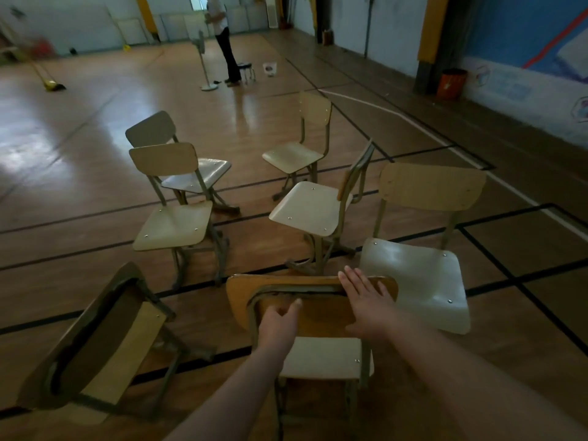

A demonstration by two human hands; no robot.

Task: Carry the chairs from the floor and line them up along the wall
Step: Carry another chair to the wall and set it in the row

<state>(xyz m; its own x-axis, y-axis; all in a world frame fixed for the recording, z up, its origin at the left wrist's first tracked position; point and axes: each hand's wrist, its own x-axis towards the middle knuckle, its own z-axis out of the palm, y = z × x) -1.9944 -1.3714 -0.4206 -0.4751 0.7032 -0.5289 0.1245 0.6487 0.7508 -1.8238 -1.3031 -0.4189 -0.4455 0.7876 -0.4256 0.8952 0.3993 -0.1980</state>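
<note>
I count seven chairs (173, 229) scattered over the glossy wooden floor (95, 128), each with curved pale plywood panels on thin metal tube legs. The nearest chair (321, 358) stands just below me, its backrest worn orange-brown. My right hand (366, 302) lies flat on that backrest, fingers straight. My left hand (278, 324) is loosely curled beside it, perhaps touching.

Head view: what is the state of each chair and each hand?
Nearest chair: upright, under both hands.
Right hand: open, flat on its backrest top.
Left hand: loosely curled at the backrest, not gripping.
Five chairs ahead: upright, scattered on the floor, away from the wall.
Lower-left chair: looks tilted, on the floor.
</note>
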